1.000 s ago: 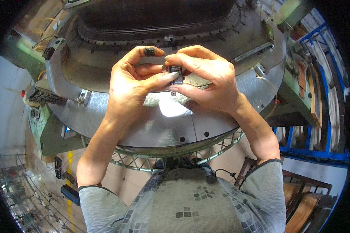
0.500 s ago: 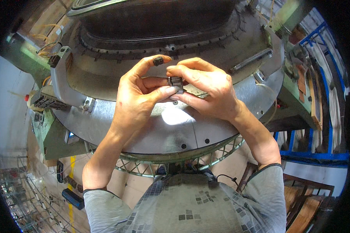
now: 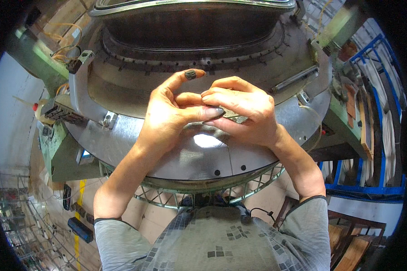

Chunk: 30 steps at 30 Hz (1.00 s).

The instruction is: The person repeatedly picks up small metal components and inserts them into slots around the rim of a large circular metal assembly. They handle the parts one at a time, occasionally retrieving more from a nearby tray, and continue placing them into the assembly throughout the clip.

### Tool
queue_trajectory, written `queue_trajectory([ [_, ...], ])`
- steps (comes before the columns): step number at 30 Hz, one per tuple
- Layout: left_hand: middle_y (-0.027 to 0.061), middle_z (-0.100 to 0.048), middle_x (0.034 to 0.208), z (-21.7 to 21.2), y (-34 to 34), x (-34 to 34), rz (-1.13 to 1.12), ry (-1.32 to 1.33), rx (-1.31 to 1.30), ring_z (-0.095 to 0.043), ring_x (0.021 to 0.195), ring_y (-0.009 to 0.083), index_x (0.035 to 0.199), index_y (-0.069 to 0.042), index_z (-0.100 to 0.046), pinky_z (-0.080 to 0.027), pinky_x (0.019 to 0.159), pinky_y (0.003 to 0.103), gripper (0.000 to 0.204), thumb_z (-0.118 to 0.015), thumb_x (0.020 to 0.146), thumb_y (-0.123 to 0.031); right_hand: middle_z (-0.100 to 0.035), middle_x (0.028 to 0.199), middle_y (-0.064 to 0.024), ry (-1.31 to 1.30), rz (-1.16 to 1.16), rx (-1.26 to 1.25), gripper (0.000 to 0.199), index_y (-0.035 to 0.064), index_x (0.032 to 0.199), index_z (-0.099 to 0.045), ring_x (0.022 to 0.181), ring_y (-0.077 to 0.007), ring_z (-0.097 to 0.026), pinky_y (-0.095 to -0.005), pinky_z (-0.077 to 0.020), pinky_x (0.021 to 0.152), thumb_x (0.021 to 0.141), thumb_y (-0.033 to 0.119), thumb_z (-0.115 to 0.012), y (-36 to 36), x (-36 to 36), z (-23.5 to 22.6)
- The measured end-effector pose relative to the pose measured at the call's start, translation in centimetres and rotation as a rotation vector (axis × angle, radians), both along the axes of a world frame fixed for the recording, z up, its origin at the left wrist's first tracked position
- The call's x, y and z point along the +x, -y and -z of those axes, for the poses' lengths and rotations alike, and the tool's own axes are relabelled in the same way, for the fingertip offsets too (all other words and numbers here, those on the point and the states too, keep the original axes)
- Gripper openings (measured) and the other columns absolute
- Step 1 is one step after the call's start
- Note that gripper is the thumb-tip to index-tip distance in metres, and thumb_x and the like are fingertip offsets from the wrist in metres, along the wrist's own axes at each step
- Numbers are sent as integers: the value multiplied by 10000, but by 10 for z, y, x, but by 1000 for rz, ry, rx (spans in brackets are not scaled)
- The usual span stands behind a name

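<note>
My left hand [image 3: 165,115] and my right hand [image 3: 246,110] meet fingertip to fingertip above a round metal machine bed. Their thumbs and fingers are closed round a small metal block, now almost wholly covered by the fingers. Only a dark sliver [image 3: 219,111] shows at the tip of my left thumb, and I cannot tell whether it is the block or the nail. A black wrap or band [image 3: 191,75] sits on my left index finger, which stretches out above the others.
Behind my hands rises the dark drum [image 3: 190,31] of a circular machine. Its curved metal rim plate [image 3: 181,165] lies below my hands. A green post [image 3: 43,67] stands at left. Blue racking [image 3: 364,187] and wooden boards [image 3: 355,253] are at right.
The small metal block, plain between the fingertips before, is now mostly covered. My right fingers have curled nearer the left ones. The view has shifted slightly, showing more of the drum's upper rim.
</note>
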<state>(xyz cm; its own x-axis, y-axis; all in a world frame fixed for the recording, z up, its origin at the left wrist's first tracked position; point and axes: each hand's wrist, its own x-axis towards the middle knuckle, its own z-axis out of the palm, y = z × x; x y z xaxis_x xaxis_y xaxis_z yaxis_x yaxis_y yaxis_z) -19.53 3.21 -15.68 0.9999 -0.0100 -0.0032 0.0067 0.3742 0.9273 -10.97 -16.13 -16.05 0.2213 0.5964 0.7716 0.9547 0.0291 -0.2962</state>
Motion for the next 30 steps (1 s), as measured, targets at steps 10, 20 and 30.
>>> queue_trajectory([
  [10, 206, -770, 1053, 7, -4, 3, 63, -59, -141, -772, 952, 259, 1475, -10, -477, -627, 912, 372, 772, -816, 793, 109, -764, 1053, -152, -80, 14, -13, 532, 6, 1245, -724, 1008, -299, -740, -380, -617, 875, 723, 35, -821, -3, -4, 3],
  [20, 192, -755, 1109, 4, -5, 1, 94, -118, -115, -768, 998, 281, 1460, -22, -509, -625, 935, 386, 727, -805, 806, 88, -780, 1071, -124, -192, -62, -38, 595, -30, 1283, -677, 1005, -290, -741, -391, -591, 926, 723, 78, -846, -2, -3, 4],
  [30, 149, -701, 1228, 12, -16, 7, 205, -44, -326, -749, 998, 188, 1455, -25, -498, -648, 906, 332, 548, -744, 970, -96, -767, 1158, -141, -500, -87, -68, 807, 7, 1503, -508, 1087, -185, -721, -324, -538, 999, 787, 96, -869, 3, -1, 5],
])
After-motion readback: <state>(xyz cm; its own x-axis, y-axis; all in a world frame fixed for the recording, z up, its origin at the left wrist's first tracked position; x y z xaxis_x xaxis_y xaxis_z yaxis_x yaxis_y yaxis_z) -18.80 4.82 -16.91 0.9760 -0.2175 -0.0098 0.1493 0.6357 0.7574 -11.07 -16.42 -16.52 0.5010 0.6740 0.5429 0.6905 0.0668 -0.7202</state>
